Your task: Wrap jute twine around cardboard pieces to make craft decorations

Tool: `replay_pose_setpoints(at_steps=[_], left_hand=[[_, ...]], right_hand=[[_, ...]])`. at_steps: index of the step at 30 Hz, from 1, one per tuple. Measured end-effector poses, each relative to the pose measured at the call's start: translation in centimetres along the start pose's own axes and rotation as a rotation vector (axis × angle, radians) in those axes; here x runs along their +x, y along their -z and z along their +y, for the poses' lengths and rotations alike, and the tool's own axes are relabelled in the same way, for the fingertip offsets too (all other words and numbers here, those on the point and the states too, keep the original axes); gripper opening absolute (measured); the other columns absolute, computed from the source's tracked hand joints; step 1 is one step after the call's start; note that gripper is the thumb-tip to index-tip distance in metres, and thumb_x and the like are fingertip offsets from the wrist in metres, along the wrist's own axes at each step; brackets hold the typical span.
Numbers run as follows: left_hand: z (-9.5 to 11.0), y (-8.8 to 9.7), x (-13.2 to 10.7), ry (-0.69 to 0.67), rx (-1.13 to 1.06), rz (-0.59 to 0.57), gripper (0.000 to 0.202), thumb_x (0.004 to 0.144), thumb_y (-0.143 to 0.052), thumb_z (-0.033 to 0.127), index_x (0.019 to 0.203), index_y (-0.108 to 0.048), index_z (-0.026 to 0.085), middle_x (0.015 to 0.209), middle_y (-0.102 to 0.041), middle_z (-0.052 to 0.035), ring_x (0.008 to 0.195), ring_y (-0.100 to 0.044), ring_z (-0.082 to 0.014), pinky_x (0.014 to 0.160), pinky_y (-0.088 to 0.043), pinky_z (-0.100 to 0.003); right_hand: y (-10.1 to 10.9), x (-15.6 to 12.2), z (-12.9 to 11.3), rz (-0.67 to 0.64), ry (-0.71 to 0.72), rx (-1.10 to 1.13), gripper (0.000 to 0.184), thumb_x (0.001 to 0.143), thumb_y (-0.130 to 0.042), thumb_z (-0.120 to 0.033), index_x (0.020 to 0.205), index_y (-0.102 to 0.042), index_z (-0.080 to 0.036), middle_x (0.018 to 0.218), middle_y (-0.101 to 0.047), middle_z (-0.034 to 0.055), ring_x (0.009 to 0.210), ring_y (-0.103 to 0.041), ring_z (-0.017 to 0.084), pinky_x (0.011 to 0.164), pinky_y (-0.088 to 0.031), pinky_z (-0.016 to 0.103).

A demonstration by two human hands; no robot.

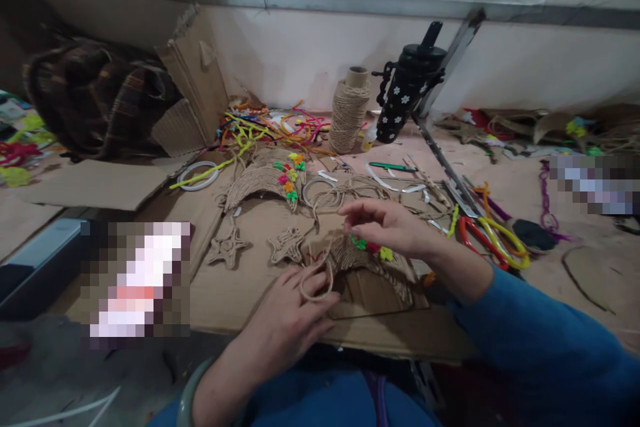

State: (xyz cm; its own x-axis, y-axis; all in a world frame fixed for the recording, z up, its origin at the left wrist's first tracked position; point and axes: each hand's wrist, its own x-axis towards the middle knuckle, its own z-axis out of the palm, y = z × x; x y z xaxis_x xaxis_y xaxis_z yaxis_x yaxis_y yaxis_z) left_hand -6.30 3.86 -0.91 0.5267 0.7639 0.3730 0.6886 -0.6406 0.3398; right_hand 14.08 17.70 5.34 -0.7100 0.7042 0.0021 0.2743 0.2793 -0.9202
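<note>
My left hand (293, 320) lies low at the front of the cardboard, fingers stretched and apart, with a loop of twine (317, 297) across them. It is beside the left end of a twine-covered arch (397, 273) trimmed with small green, red and yellow flowers. Over that arch, my right hand (383, 221) has its fingers curled in a pinch where a twine strand runs; the fingertips partly hide it. Two twine stars, a left one (229, 248) and a right one (287, 245), lie to the left. Behind them rests another flowered twine arch (260, 180).
A twine spool (347, 113) and a black flowered tumbler (410, 90) stand at the back near a metal bar (445, 167). Colourful pipe cleaners (270, 123) are heaped behind. Red-and-yellow-handled scissors (493, 240) lie right. An open carton (195, 80) with plaid cloth stands left.
</note>
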Motion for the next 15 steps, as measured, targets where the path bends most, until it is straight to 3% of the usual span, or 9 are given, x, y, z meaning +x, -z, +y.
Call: replay_pose_setpoints(at_steps=[3,8,10,15], left_hand=[[-0.1,0.0,-0.1,-0.002,-0.006,-0.026,0.033,0.081,-0.064,0.018,0.113,-0.056,0.021,0.125,-0.062,-0.0112,0.123,-0.051,-0.0292,0.094,-0.048,-0.048],[-0.4,-0.2,-0.1,0.015,-0.009,-0.014,0.037,0.079,-0.066,0.018,0.114,-0.054,0.02,0.129,-0.058,-0.0147,0.122,-0.051,-0.0299,0.093,-0.048,-0.048],[-0.4,-0.3,-0.1,0.031,0.002,0.004,0.04,0.079,-0.067,0.017,0.116,-0.052,0.019,0.128,-0.059,-0.0159,0.118,-0.055,-0.0294,0.092,-0.048,-0.048],[-0.6,-0.4,-0.1,0.04,0.028,0.02,0.039,0.082,-0.064,0.02,0.119,-0.051,0.018,0.13,-0.057,-0.0189,0.117,-0.056,-0.029,0.091,-0.048,-0.047]], right_hand=[[1.0,-1.8,0.6,0.153,0.033,-0.392,0.026,0.083,-0.049,-0.028,0.103,-0.061,-0.016,0.09,-0.067,0.0078,0.083,-0.063,0.018,0.076,-0.051,0.033],[0.3,-6.3,2.2,0.145,0.016,-0.903,0.052,0.08,-0.059,-0.038,0.126,-0.052,-0.014,0.127,-0.056,0.0187,0.114,-0.055,0.033,0.092,-0.046,0.05],[-0.6,-7.7,2.5,0.124,-0.025,-1.021,0.06,0.076,-0.064,-0.037,0.129,-0.049,-0.013,0.132,-0.053,0.0197,0.115,-0.054,0.036,0.09,-0.047,0.053],[-1.6,-8.5,2.9,0.098,0.001,-1.075,0.053,0.08,-0.055,-0.022,0.131,-0.047,-0.013,0.127,-0.058,0.0171,0.11,-0.058,0.031,0.085,-0.052,0.046]])
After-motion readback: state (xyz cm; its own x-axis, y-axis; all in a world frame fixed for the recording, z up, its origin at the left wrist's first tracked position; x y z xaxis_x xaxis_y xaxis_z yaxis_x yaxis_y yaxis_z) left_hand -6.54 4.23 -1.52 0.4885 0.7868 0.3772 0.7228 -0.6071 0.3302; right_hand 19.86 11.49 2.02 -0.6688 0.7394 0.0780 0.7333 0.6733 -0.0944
